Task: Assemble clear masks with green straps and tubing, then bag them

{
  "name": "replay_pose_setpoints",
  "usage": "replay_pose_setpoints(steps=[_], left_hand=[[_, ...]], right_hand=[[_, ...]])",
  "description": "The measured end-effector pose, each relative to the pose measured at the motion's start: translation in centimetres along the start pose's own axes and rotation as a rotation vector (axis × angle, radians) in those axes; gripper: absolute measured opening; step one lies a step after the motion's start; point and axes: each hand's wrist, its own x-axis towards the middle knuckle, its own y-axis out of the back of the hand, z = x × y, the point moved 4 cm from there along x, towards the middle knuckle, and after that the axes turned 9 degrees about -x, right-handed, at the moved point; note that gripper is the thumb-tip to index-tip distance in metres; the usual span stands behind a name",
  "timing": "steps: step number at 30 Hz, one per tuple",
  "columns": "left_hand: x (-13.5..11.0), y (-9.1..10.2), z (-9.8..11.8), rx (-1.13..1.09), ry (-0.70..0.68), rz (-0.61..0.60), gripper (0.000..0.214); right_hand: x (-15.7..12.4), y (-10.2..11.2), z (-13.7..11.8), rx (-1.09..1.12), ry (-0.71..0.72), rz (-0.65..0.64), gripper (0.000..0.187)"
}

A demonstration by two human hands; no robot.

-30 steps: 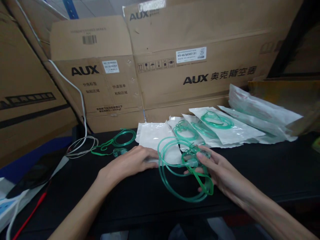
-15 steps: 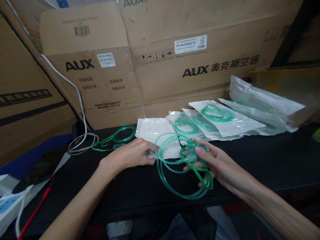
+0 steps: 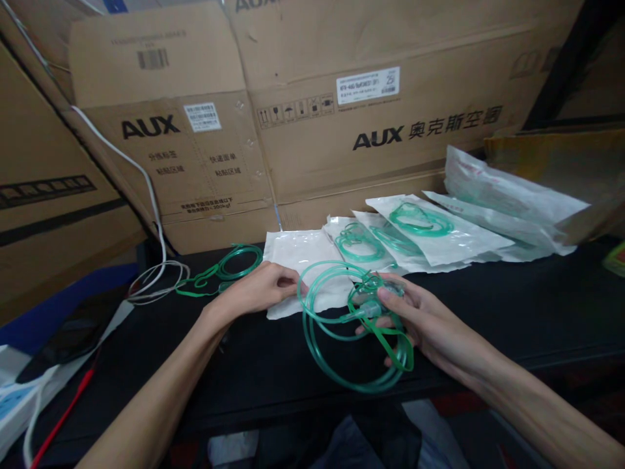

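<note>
My right hand (image 3: 405, 309) is closed around a clear green oxygen mask (image 3: 374, 306), with its coiled tubing (image 3: 312, 339) hanging to the left and its green strap looping below. My left hand (image 3: 266, 286) has its fingers curled and pinched together at the face of a flat white pouch (image 3: 297, 251) lying on the black table. The tubing partly covers its fingertips. Left of that hand a second coil of green tubing (image 3: 239, 260) lies on the table, with a strap beside it.
Several white pouches (image 3: 478, 234) with green tubing inside lie overlapped at the right. Large cardboard boxes (image 3: 312, 156) stand behind. A white cable (image 3: 153, 189), a dark phone (image 3: 73, 332) and a power strip (image 3: 22, 397) are at the left.
My left hand has drawn its fingers together on the white pouch and shifted slightly left. The right hand keeps holding the oxygen mask. The whole view has shifted slightly.
</note>
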Motion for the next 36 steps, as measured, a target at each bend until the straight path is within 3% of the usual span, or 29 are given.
replay_pose_setpoints(steps=[4, 9, 12, 18, 29, 36], left_hand=[[-0.3, -0.7, 0.6, 0.093, -0.046, 0.077, 0.016], [0.5, -1.4, 1.8, 0.291, -0.126, 0.13, 0.018], [1.2, -1.2, 1.6, 0.246, -0.112, 0.158, 0.027], [1.1, -1.1, 0.8, 0.08, -0.096, 0.227, 0.024], [0.4, -0.9, 1.4, 0.181, -0.1, 0.463, 0.019], [0.2, -3.1, 3.8, 0.475, -0.072, 0.373, 0.019]], right_hand=[[0.1, -0.1, 0.1, -0.008, 0.002, -0.012, 0.05], [0.1, -0.1, 0.2, -0.033, 0.001, -0.029, 0.052], [0.1, 0.0, 0.4, -0.055, -0.012, -0.023, 0.061], [0.3, -0.2, 0.7, -0.143, 0.002, 0.042, 0.062], [0.6, -0.2, 1.0, -0.248, 0.022, 0.193, 0.053], [-0.5, -1.0, 0.4, -0.344, 0.068, 0.223, 0.051]])
